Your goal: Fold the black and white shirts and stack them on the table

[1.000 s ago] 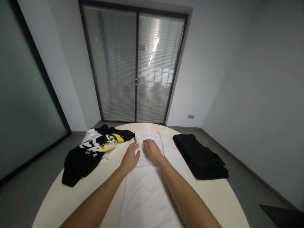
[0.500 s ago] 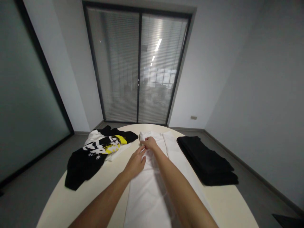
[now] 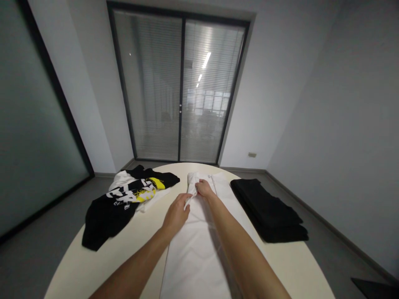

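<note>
A long white garment (image 3: pixel 195 257) lies lengthwise down the middle of the table, its far left side turned inward in a narrow fold. My right hand (image 3: pixel 205 189) pinches the edge of this fold near the far end. Lower on the same left edge, my left hand (image 3: pixel 177 214) has cloth between its thumb and fingers. My right forearm crosses over the garment and hides part of it. A small mark shows on the cloth at the far end, too small to read.
On the left of the round cream table (image 3: pixel 141 236) lies a loose pile of clothing (image 3: pixel 109 211), black and white with a yellow print. Folded black cloth (image 3: pixel 269 211) is stacked on the right. A glass door with blinds (image 3: pixel 181 91) stands beyond the table.
My right hand has moved right, bringing the garment's far left edge inward over itself. My left hand has shifted only slightly and now has the cloth's edge between its fingers.
</note>
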Motion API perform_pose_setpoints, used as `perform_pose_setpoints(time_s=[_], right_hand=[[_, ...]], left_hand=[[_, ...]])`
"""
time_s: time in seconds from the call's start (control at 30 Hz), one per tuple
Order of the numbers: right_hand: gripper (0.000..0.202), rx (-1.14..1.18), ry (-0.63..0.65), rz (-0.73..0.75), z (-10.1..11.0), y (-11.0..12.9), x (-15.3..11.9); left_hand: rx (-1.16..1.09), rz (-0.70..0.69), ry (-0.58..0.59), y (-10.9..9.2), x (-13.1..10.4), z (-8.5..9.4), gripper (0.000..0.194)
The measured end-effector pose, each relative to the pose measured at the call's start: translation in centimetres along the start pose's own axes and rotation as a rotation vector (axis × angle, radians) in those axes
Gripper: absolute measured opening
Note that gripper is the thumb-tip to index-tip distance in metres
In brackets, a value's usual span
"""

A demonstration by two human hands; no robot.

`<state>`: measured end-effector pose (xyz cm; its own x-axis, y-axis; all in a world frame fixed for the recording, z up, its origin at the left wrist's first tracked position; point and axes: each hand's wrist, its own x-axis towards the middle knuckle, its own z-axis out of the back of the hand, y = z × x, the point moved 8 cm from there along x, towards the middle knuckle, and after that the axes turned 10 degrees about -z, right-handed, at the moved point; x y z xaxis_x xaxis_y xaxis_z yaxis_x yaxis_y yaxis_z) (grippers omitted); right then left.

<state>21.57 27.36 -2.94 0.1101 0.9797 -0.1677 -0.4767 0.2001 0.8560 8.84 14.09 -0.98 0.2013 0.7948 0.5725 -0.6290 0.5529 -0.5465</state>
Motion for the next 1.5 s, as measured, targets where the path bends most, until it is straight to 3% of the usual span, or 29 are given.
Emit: perform_pose_setpoints(time_s=[0.23,0.47,0.73,0.9,0.97,1.13,1.3,1.4,1.5], right_hand=[[0.072,0.080,-0.040,0.021,2.5,-1.0,0.7],[0.064,0.152,-0.029,0.040,3.3,-2.5,1.8],[0.084,0.193,-0.024,0.111,3.6,-3.1,2.7],[0.084,0.136,-0.038,0.135,3.7,-3.3,2.8],[0.084,0.091,-0.042,0.147,3.8,-3.1,2.7],[0.078,-0.084,-0.071,0.170,4.8,-2.5,2.0],[0.054,-0.324,-0.178,0.161,7.2,-2.5,0.0],[0.040,-0.468,-0.174,0.164,8.4,-2.8,-2.0],[0.041,-0.572,-0.140,0.178,9.0,-3.4,-4.1]], left_hand=[[-0.048,0.037,0.080,-2.3,-0.3,-1.0,0.039],[-0.106,0.004,0.180,-4.9,-0.9,-2.3,0.042],[-0.323,-0.039,0.258,-7.0,-1.5,-3.7,0.033],[-0.368,-0.235,0.370,-8.8,-2.0,-4.2,0.033],[-0.276,-0.273,0.347,-8.7,-2.0,-3.9,0.035],[-0.093,-0.161,0.276,-6.7,-2.2,-3.3,0.032],[-0.017,-0.173,0.346,-6.6,-2.8,-3.8,0.027],[0.049,-0.229,0.396,-6.9,-2.8,-3.7,0.030],[0.127,-0.262,0.424,-6.7,-2.6,-3.4,0.030]])
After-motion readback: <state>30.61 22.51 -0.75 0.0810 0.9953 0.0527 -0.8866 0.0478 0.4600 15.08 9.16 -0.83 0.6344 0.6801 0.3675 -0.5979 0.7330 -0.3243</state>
